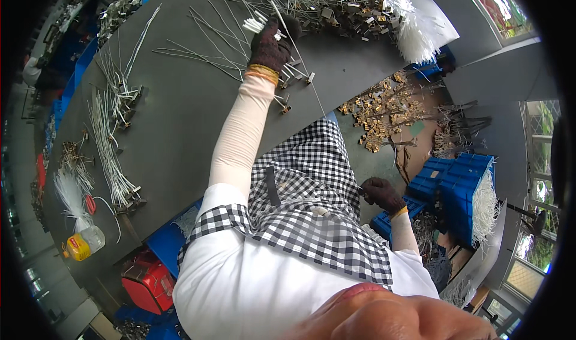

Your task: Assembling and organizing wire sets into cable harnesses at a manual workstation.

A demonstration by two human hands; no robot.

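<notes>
Since the white wires (255, 25) were bunched tight, the gloved left hand (273, 43) could keep them together, fingers clamped round the lot above the grey table (180, 142). Loose thin wires (201, 58) fanned out to that hand's left, w/ small metal clips (285, 109) near the wrist, on the person's side; couldn't tell which of these belonged to the held bunch. One long thin strand ran from by the hand toward the table's near edge.

The right hand (383, 196), also gloved, was down beside the checked apron (306, 178), fingers curled in; can't say if they gripped anything, as the palm was hidden.

Other wires (105, 142) lay in rough rows on the table's left, prob. to stop tangling. White ties (71, 193) stood in a cut bottle (90, 241), prob. to stay upright & handy, w/ red-handled scissors (90, 204) alongside. A big wire pile (354, 16) sat at the far side, maybe for elbow room. Blue crates (468, 184) stood off to the right, near brass-coloured pieces (384, 106), etc.
</notes>
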